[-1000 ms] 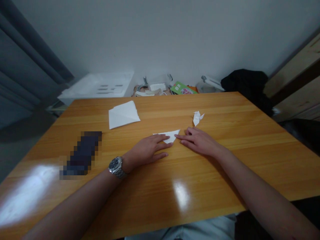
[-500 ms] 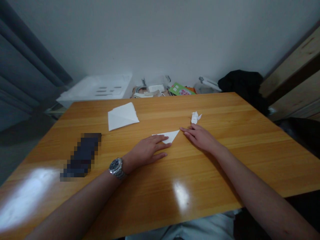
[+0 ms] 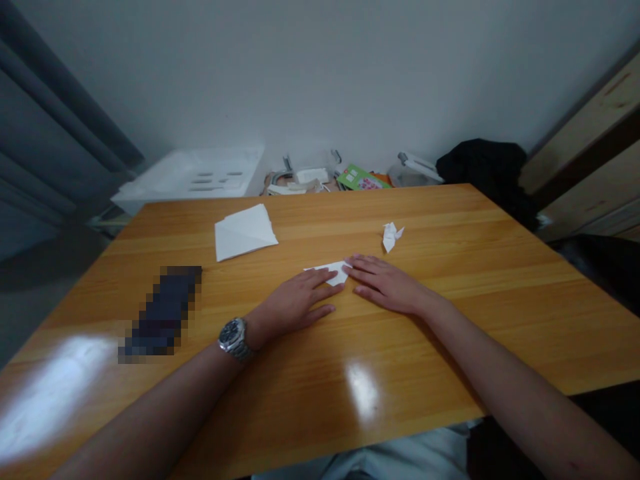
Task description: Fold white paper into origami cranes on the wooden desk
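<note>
A small folded piece of white paper [image 3: 336,275] lies flat on the wooden table [image 3: 420,360]. My left hand [image 3: 295,300] rests over its left part, fingers spread and pressing lightly from above. From the right, my right hand [image 3: 383,283] lays its outstretched fingertips on the paper's right end, hiding that corner. Neither hand grips the paper. Behind my right hand stands a small folded white paper figure [image 3: 391,236], apart from the fingers. A silver wristwatch [image 3: 233,335] is on my left wrist.
Farther back on the left lies a stack of white paper sheets [image 3: 245,233]. A dark pixelated object [image 3: 165,310] sits at the left. Beyond the far edge are a white tray [image 3: 200,175], a green booklet [image 3: 361,179] and black cloth [image 3: 480,170] against the wall.
My right hand has moved left, away from the paper figure, and its fingers now cover the right corner of the folded paper. My left hand has stayed in place.
</note>
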Demonstrator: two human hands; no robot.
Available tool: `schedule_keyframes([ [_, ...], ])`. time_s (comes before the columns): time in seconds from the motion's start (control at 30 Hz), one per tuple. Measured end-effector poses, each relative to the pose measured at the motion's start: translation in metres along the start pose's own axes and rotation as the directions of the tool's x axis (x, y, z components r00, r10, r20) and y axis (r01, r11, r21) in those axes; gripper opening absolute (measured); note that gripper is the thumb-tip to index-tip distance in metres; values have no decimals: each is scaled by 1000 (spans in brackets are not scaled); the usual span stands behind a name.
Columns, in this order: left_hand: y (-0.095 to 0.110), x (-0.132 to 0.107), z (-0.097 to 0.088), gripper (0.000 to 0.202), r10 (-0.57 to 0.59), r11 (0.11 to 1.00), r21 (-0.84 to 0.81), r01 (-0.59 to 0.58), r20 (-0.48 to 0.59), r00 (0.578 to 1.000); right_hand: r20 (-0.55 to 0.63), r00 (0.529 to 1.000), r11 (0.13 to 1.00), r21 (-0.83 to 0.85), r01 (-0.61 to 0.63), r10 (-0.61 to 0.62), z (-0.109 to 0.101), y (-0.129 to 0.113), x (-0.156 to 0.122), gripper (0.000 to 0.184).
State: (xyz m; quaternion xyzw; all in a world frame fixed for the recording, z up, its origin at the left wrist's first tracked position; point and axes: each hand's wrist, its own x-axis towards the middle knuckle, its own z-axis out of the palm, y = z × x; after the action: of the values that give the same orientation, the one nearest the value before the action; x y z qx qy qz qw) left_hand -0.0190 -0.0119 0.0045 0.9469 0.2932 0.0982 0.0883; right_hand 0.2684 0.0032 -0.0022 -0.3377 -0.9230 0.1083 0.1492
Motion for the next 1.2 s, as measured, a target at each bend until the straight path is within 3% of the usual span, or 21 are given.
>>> schedule_keyframes([
  [0.27, 2, -1, 1, 47, -14, 1000, -3, 14, 0, 1000, 19, 998, 992, 114, -58, 56, 1, 6, -2, 52],
  [0.5, 2, 0, -1, 52, -10, 1000, -16, 10, 6, 1000, -181, 975, 961, 267, -74, 125, -6, 18, -3, 37],
  [0.63, 2, 0, 0, 53, -12, 1000, -3, 12, 12, 1000, -198, 974, 964, 262, -52, 107, -8, 20, -4, 35],
  [1.2, 1, 2, 1, 54, -3, 1000, -17, 3, 10, 1000, 37, 999, 999, -1, 32, -32, -12, -2, -2, 44],
])
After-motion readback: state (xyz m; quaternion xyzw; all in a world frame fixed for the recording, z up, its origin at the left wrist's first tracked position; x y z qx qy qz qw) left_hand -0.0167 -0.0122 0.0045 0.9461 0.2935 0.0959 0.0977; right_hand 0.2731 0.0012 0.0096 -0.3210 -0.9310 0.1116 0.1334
